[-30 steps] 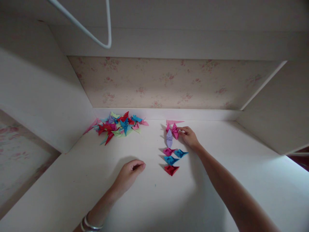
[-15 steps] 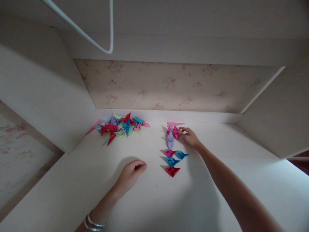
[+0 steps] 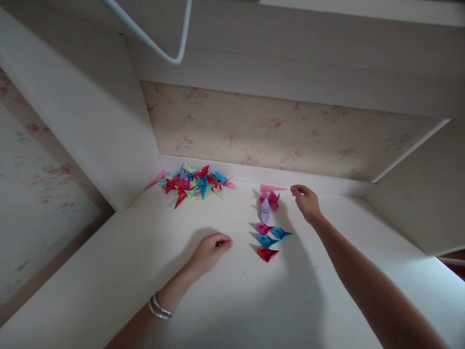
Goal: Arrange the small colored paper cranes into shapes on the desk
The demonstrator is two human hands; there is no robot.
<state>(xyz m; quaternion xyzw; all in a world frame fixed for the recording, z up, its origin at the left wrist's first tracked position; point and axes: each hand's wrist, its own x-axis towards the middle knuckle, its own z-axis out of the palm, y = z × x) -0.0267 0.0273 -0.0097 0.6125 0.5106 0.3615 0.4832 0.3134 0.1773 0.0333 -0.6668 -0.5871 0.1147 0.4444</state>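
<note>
My left hand (image 3: 210, 251) hovers over the white tabletop (image 3: 225, 305), thumb and fingertips closed together, with nothing visible in them. Higher up on the right, my right hand (image 3: 305, 201) has loosely curled fingers, thumb slightly apart, and holds nothing I can see. Its fingertips are close to the tip of a long pink folded paper (image 3: 272, 187). Below that paper sit a magenta origami piece (image 3: 273, 200) and a lilac one (image 3: 265, 211). Nearer to me are a pink piece (image 3: 263, 229), two blue pieces (image 3: 281, 233) and a red one (image 3: 268, 254).
A pile of mixed-colour origami pieces (image 3: 198, 184) lies at the back left. Side panels and a floral back wall (image 3: 250, 131) enclose the table. A white cable (image 3: 170, 59) hangs in front at the upper left.
My right hand has moved away from the magenta origami piece, up and to the right. My left hand keeps its closed pose. The camera view has tilted and shifted slightly.
</note>
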